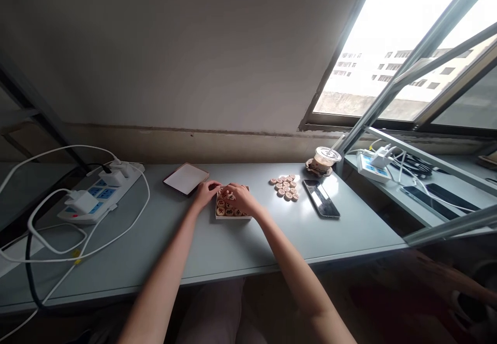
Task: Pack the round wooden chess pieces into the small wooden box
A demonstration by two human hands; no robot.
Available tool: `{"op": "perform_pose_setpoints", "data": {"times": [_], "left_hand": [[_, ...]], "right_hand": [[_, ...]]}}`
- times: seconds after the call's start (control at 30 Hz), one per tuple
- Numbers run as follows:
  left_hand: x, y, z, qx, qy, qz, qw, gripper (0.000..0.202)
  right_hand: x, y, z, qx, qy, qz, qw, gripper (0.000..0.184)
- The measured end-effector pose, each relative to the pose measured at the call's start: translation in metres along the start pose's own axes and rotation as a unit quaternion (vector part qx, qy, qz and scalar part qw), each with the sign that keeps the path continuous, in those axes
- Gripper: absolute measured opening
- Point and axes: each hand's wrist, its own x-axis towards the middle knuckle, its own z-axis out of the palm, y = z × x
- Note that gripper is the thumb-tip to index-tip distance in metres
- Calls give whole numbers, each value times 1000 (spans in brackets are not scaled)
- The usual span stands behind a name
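A small open box (233,218) sits on the desk in front of me, with several round wooden Chinese chess pieces (221,211) laid in it, dark characters facing up. My left hand (205,194) is closed at the box's left side, its fingertips at the rim. Over the box reaches my right hand (243,199), fingers bent down and pinched at a Chinese chess piece (231,197). This hand hides part of the pieces below it. To the right, a loose group of Chinese chess pieces (285,185) lies flat on the desk.
The box lid (186,179) lies behind my left hand. A phone (321,199) and a lidded drink cup (324,160) with a straw are at the right. On the left is a power strip (97,196) with looping white cables (134,225). A metal frame post (378,101) rises beyond.
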Motion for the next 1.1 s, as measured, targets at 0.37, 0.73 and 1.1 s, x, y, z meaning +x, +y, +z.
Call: {"op": "perform_pose_setpoints", "data": {"times": [0.37,0.73,1.1], "left_hand": [[0,5,-2,-2,-2,-13,1000,29],[0,5,-2,0,-4,-20,1000,31],[-1,-1,-1,9,5,-3,1000,29]], "right_hand": [[-57,80,-43,-173,135,175,960,20],[-101,92,-82,-103,246,215,940,24],[-48,-13,1,1,-7,-56,998,24]]}}
